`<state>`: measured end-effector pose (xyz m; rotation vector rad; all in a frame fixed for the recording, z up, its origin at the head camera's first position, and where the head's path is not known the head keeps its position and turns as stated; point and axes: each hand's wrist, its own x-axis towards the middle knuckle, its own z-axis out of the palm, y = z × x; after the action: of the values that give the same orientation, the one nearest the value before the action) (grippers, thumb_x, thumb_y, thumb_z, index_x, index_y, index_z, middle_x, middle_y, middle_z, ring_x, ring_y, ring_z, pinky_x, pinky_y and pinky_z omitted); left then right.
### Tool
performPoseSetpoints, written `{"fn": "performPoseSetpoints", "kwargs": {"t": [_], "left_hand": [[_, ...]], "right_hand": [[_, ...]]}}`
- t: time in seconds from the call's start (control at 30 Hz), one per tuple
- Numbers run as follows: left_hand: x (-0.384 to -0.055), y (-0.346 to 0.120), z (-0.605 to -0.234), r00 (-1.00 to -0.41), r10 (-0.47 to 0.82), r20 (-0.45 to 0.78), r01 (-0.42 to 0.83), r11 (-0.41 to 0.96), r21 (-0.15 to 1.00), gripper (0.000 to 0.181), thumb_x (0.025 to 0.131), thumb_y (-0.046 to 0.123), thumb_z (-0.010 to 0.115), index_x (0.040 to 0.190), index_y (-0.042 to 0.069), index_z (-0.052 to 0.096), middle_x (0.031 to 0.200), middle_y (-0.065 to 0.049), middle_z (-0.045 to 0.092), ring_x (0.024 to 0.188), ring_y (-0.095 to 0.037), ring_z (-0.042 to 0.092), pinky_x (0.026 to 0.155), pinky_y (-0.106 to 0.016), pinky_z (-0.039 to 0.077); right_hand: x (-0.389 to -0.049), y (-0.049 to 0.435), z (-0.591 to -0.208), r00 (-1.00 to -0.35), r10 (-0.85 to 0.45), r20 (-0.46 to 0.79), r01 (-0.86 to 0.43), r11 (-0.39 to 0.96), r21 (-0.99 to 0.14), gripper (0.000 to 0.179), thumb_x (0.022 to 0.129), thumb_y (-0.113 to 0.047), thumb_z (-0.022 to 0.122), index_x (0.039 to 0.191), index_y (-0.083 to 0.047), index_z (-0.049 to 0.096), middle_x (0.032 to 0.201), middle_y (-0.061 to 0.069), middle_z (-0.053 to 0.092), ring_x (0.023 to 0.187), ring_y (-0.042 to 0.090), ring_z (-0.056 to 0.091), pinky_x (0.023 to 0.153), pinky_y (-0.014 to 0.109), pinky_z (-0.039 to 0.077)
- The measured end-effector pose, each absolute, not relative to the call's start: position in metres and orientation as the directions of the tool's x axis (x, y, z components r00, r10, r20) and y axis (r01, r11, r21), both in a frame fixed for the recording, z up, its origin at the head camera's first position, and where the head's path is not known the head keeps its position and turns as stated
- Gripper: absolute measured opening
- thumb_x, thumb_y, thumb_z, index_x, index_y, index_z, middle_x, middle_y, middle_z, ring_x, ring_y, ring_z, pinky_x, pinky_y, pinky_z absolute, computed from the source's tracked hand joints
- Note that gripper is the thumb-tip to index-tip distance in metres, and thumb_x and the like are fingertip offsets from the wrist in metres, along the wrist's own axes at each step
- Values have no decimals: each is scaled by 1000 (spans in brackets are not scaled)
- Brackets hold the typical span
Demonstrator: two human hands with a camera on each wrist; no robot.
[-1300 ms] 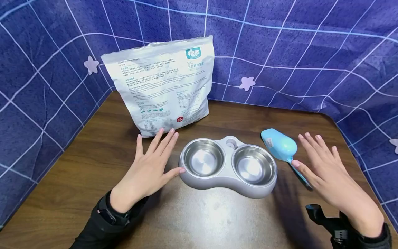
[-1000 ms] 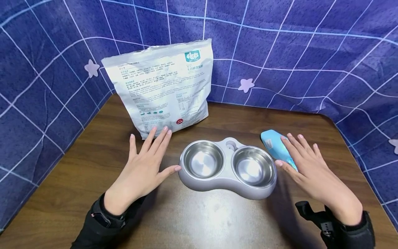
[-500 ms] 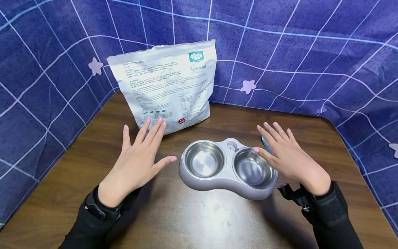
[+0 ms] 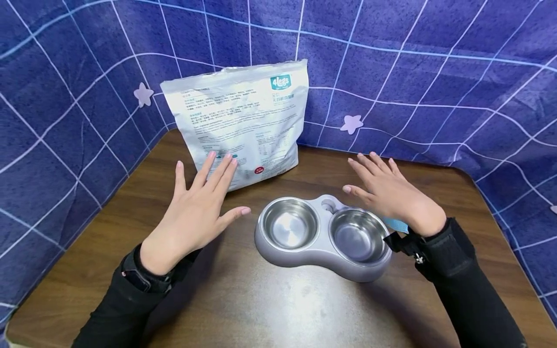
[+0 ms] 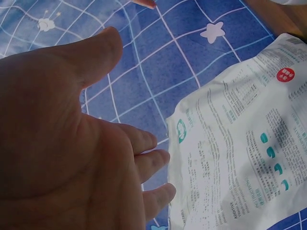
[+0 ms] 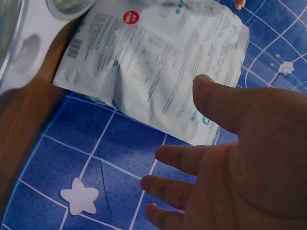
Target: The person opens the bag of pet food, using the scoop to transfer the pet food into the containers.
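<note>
My left hand (image 4: 191,217) hovers with spread, straight fingers in front of a white pet food bag (image 4: 239,116), its fingertips overlapping the bag's lower left in the head view. Over the right side of the table, my right hand (image 4: 389,193) is spread too and holds nothing. Beneath and left of it stands a grey double pet bowl (image 4: 315,258) with two steel bowls. A light blue scoop (image 4: 397,224) lies mostly hidden behind the right hand and wrist. In the left wrist view the bag (image 5: 240,143) appears beyond the left fingers.
The brown wooden table (image 4: 300,309) backs onto a blue grid-patterned cloth (image 4: 391,72) with star shapes. That cloth also borders the table at the left and right. Black straps and sleeves cover both wrists.
My right hand has moved left and away from me, from beside the scoop to above it, covering most of it. My left hand has shifted slightly left and toward the bag.
</note>
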<state>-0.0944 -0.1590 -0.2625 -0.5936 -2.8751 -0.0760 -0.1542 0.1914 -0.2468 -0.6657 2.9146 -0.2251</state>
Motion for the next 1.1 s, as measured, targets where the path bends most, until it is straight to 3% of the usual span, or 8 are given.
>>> {"fn": "performPoseSetpoints", "kwargs": {"t": [0.77,1.1], "left_hand": [[-120,-175,-220,-934,333,131,331,943,-36,80,96,57,38,154,11,5,160,-6,4,144,-25,-9,101,-62,-17],[-142,-186,-203,-959,269,93,273,961,38,83,95,61,30,153,11,-3,159,-8,-4,142,-25,-16,99,-63,-19]], "right_hand": [[-216,164,-201,-875,-483,-39,-466,861,-206,66,100,-53,18,155,-18,8,159,15,2,143,29,-12,107,55,-14],[-225,148,-187,-849,-524,-62,-515,849,-118,65,100,-53,16,155,-19,6,158,15,1,142,30,-13,106,57,-14]]}}
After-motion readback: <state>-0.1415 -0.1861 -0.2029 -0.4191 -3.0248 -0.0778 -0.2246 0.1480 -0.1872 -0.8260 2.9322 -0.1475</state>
